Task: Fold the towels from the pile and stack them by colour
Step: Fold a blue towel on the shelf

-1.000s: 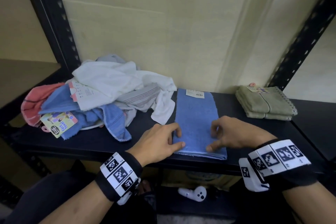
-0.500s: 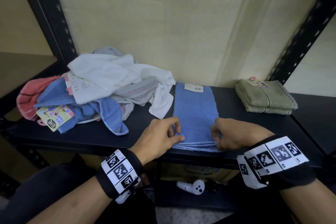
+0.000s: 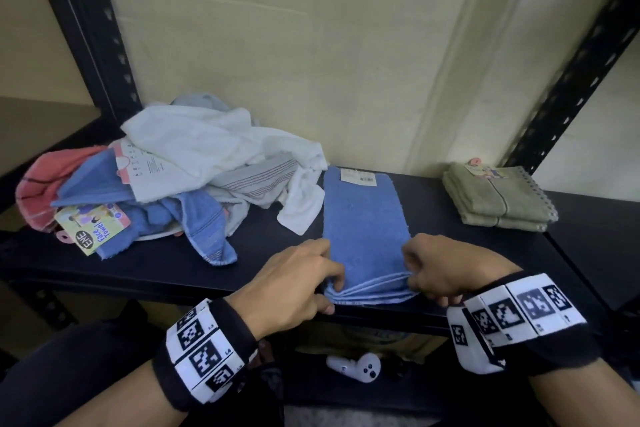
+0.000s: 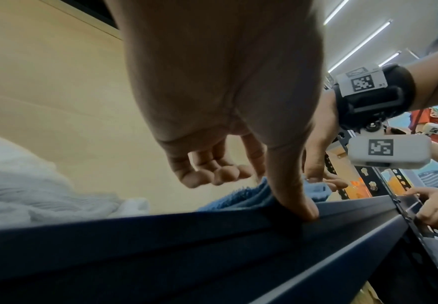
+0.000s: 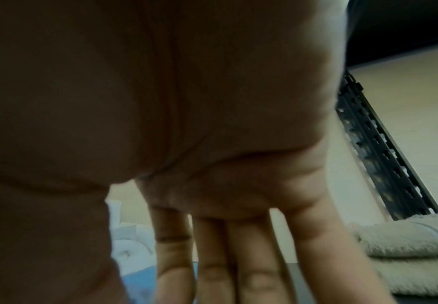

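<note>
Far left on the black shelf [image 3: 145, 263]: a loose pile of towels [image 3: 173, 180], pink one [image 3: 41, 184] at the edge, blue ones w/ a "Face Towel" card tag [image 3: 92, 225], white towel [image 3: 207, 146] on top, grey striped one [image 3: 256, 180] under it, a white corner hanging toward the middle. Next, centre: the blue towel [image 3: 363, 218], folded into a long strip lying flat, far end w/ a paper label [image 3: 358, 176] near the wall, near end at the shelf's front edge where several layers show stacked. Left hand [image 3: 294, 284] sits at the near-left corner of that strip; its grip is closed on the towel edge, fingers on top and thumb [image 4: 293, 185] down at the shelf lip below the cloth per left wrist view. Right hand [image 3: 446, 267] is at the near-right corner, fingers curled, pinching the layered edge; right wrist view is mostly palm, blurred, w/ blue cloth under the fingers [image 5: 212, 267]. Both wrists carry black bands w/ printed marker tags. Below the shelf, between the arms, a white controller [image 3: 360, 366] lies on a lower level. Far right on the shelf: a folded stack of olive-green towels [image 3: 498, 198] w/ a tag on top, well apart from the blue towel. A black perforated upright [image 3: 568, 80] rises behind it.
</note>
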